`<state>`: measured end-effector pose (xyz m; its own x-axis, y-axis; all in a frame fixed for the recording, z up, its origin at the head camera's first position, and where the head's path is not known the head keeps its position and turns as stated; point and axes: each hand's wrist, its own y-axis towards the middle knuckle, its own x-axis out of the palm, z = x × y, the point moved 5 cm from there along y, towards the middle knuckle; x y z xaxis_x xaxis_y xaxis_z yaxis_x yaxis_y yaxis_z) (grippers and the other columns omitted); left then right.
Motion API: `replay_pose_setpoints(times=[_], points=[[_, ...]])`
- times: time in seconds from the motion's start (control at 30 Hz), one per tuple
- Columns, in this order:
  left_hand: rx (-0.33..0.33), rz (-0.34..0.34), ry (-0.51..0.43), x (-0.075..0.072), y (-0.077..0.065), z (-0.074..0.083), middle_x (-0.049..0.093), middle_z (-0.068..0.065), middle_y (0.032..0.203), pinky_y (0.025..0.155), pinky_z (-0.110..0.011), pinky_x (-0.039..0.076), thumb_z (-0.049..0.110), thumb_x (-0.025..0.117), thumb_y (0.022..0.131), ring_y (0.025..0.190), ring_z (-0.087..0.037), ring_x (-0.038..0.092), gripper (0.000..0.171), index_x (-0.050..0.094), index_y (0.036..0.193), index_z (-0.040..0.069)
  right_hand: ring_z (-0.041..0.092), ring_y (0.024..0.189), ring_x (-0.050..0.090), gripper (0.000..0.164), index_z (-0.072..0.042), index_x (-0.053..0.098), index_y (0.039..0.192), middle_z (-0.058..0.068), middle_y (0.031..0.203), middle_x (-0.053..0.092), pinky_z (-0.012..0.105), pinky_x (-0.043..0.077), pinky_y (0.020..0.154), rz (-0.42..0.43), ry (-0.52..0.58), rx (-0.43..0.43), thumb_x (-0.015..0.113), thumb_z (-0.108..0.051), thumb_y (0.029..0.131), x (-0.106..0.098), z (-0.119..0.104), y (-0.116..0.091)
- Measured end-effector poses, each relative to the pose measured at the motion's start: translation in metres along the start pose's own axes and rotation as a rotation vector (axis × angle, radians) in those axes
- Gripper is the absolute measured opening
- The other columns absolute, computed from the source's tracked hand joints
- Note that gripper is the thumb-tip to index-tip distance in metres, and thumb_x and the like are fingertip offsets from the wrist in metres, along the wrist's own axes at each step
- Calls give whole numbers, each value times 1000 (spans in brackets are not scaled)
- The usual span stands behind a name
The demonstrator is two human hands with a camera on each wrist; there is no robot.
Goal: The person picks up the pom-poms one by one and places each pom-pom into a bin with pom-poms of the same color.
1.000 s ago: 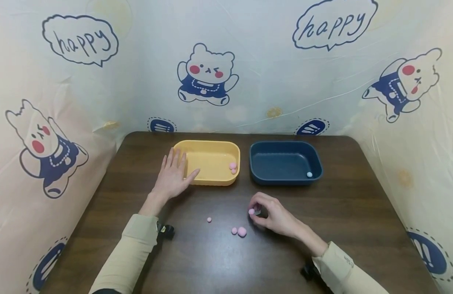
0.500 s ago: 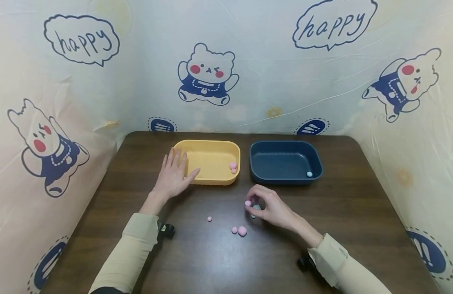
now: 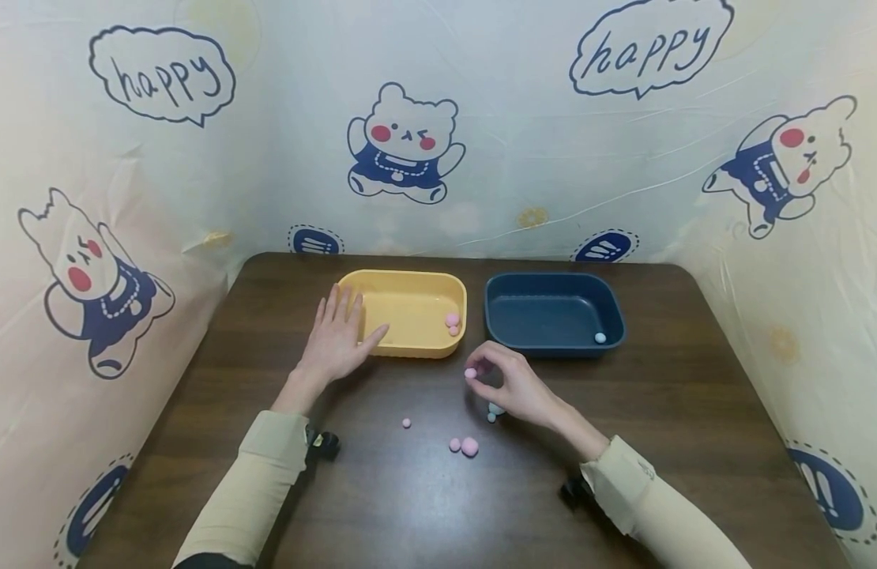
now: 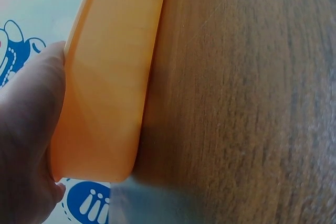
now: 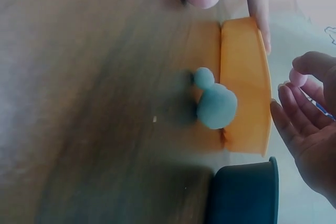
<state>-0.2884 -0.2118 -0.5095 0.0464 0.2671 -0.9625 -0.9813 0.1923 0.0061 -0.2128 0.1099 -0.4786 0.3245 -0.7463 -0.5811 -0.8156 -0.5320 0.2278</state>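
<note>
My right hand [image 3: 515,387] pinches a small pink ball [image 3: 470,373] between thumb and fingertips, above the table just in front of the gap between the two trays. With fingers spread, my left hand [image 3: 335,340] rests over the left end of the yellow tray [image 3: 403,350]; the left wrist view shows it at the rim. Two pink balls [image 3: 452,320] lie in that tray's right end. On the table below my right hand sit two pale blue balls, a larger one [image 5: 217,106] and a smaller one [image 5: 203,78]. Several pink balls [image 3: 470,447] lie nearer the front.
A dark blue tray [image 3: 552,350] stands right of the yellow one, with one pale blue ball [image 3: 600,338] in its right corner. Both trays sit near the back of the brown wooden table [image 3: 666,442]. A printed curtain [image 3: 517,158] hangs around the table.
My right hand has carried the pink ball up and left, toward the yellow tray, uncovering the pale blue balls on the table. My left hand has stayed on the yellow tray.
</note>
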Motion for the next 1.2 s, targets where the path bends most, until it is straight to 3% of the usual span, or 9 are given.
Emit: replay_pose_setpoints(times=[0.2,0.47,0.63,0.93,1.2], points=[[-1,7,10,0,0,1,4,-24,185,141,-65,4,80,34,106,174,-44,-5,106,18,175,0,18,103,70,19,-7,74,115,4,112,73,43,65,96,47,-17,-22,80,-3,98,-2,2,11],[3,11,8,-1,0,1,4,-25,185,141,-65,4,77,34,107,174,-46,-3,105,17,174,-1,23,104,70,21,-3,74,115,8,112,73,53,64,96,102,-34,-27,81,0,96,-5,2,24],[6,18,10,-2,0,1,5,-26,185,140,-66,6,77,35,107,173,-47,0,105,18,174,-2,24,105,71,20,-3,74,115,8,114,74,52,65,98,115,-30,-44,82,-2,96,-4,2,31],[4,18,11,-1,0,1,4,-25,185,140,-66,7,76,35,107,173,-47,0,105,18,174,-2,23,104,73,23,-4,75,116,9,114,75,43,66,98,145,-60,-65,82,2,95,-4,2,45],[8,18,14,-1,1,0,2,-25,185,140,-65,6,76,35,107,173,-47,0,104,17,174,-2,29,105,73,19,-2,74,116,13,119,75,50,66,99,136,-44,-61,79,0,98,-2,4,61]])
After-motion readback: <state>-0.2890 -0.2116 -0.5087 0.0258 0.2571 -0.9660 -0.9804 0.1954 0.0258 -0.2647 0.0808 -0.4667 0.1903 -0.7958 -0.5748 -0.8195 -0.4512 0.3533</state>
